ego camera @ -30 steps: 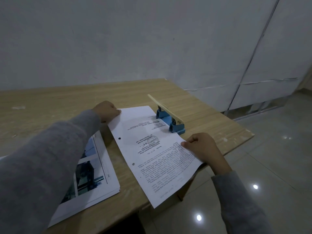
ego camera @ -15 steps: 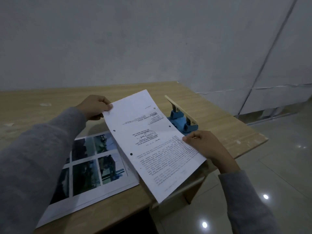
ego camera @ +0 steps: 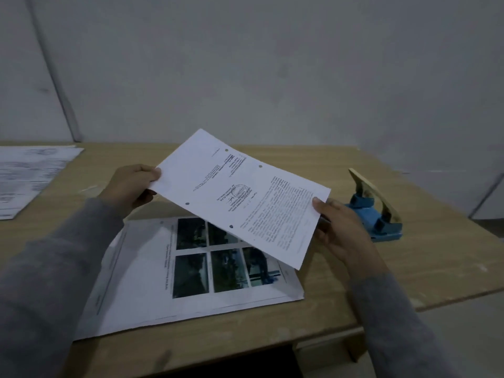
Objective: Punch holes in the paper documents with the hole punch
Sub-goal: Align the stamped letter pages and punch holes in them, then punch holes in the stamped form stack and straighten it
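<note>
A white printed sheet (ego camera: pixel 240 197) with punched holes along both long edges hangs tilted in the air above the table. My left hand (ego camera: pixel 133 186) pinches its left corner. My right hand (ego camera: pixel 338 227) holds its right edge, thumb on top. The blue hole punch (ego camera: pixel 373 214) with a pale lever stands on the table just right of my right hand, lever raised. Under the lifted sheet lies a stack of papers (ego camera: pixel 191 274) topped by a page of photos.
The wooden table (ego camera: pixel 409 268) ends at its right and near edges, with tiled floor beyond. Another pile of printed papers (ego camera: pixel 30 175) lies at the far left. A grey wall stands behind the table.
The sheet came out of the punch and off the table, now carried leftward in both hands above the photo stack. The view has swung left.
</note>
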